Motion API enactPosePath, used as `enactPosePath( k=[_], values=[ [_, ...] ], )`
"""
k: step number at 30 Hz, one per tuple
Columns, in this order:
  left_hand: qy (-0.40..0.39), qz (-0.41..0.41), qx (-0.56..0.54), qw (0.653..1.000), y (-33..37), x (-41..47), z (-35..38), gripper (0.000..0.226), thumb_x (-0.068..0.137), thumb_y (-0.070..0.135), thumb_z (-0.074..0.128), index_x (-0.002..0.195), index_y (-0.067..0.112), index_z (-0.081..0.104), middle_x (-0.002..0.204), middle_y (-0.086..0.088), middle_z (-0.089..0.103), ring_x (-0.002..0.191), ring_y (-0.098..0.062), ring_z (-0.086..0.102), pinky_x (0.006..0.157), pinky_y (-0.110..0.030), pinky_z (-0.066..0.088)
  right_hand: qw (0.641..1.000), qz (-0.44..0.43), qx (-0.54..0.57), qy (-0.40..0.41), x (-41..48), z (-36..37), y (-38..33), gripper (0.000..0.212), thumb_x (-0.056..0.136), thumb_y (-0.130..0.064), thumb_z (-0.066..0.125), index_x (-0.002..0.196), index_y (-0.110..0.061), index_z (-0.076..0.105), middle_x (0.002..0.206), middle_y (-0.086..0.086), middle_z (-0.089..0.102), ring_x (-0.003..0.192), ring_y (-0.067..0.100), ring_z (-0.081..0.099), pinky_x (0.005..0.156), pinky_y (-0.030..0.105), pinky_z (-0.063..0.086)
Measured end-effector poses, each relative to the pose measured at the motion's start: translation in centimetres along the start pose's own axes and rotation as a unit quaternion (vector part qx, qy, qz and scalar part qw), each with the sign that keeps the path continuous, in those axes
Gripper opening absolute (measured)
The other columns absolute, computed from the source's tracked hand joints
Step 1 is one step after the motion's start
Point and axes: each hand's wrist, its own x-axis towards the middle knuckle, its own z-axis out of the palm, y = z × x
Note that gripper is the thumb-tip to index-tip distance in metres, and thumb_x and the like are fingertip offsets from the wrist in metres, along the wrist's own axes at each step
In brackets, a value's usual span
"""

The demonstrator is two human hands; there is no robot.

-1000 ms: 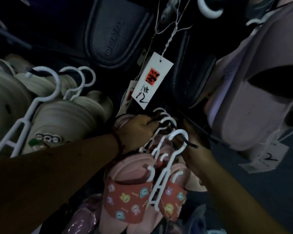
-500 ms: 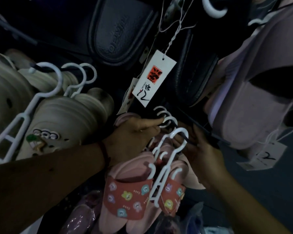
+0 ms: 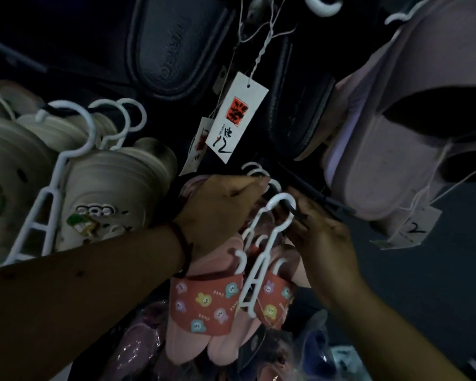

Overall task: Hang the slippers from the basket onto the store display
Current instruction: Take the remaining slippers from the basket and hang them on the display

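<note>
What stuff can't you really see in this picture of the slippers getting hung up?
All in the head view:
- Whether the front white hanger's hook sits on the black display peg: dim light and the right hand hide it.
- The left hand covers the hooks behind and its own grip.
- The black slipper's embossed name: too dark and blurred.
- The basket: not visible.

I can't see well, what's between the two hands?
In the head view, the white plastic hanger hook of the pink cartoon-print slippers sits between the left hand and right hand.
</note>
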Motion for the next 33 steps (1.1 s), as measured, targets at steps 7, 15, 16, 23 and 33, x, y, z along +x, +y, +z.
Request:
enactPosePath(
  k=[7,15,16,23,33],
  values=[
    [-0.023,0.034,0.017,0.999,0.0,-0.9,0.4,0.040,0.098,0.029,0.062,0.100,-0.012,0.066,0.106,-0.037,0.062,0.088,-0.022,0.060,0.087,-0.041,0.052,0.999,-0.029,-0.002,-0.017,-1.9,-0.2,0.2,0.024,0.102,-0.023,0.056,0.117,-0.018,0.074,0.109,0.004,0.077,0.104,0.021,0.072,0.094,0.041,0.054],
    [0.017,0.039,0.153,0.987,1.0,-1.6,-0.2,0.022,0.099,0.025,0.059,0.100,0.008,0.073,0.087,-0.011,0.073,0.085,-0.024,0.070,0.082,-0.044,0.055,0.997,-0.048,-0.043,-0.046,-2.5,-1.0,-0.2,0.025,0.104,-0.019,0.051,0.111,-0.017,0.074,0.102,0.001,0.078,0.099,0.017,0.074,0.082,0.026,0.058],
    [0.009,0.038,0.197,0.980,1.2,-1.9,-0.6,0.021,0.097,0.028,0.062,0.107,0.013,0.073,0.093,-0.006,0.075,0.090,-0.021,0.070,0.085,-0.041,0.055,0.995,-0.058,-0.064,-0.050,-2.9,-1.1,-0.4,0.024,0.104,-0.019,0.050,0.110,-0.019,0.074,0.102,-0.001,0.078,0.098,0.016,0.074,0.085,0.027,0.058],
    [-0.077,0.047,0.458,0.884,6.8,-6.6,-2.8,0.069,0.080,0.067,0.047,0.133,0.024,0.057,0.134,0.004,0.061,0.119,-0.018,0.061,0.101,-0.039,0.048,0.930,-0.171,-0.306,-0.114,-7.1,-3.2,-3.2,0.029,0.099,-0.017,0.061,0.117,-0.039,0.063,0.088,-0.038,0.066,0.091,-0.016,0.062,0.084,0.003,0.046],
    [-0.056,0.065,0.534,0.841,17.1,-11.0,-1.4,0.056,0.088,0.047,0.068,0.137,0.024,0.056,0.134,0.006,0.062,0.120,-0.015,0.059,0.095,-0.023,0.043,0.842,-0.288,-0.432,-0.145,-12.0,-3.3,-10.9,0.056,0.093,-0.049,0.059,0.145,-0.029,0.047,0.141,-0.008,0.055,0.125,0.013,0.055,0.100,0.033,0.048]
  ],
)
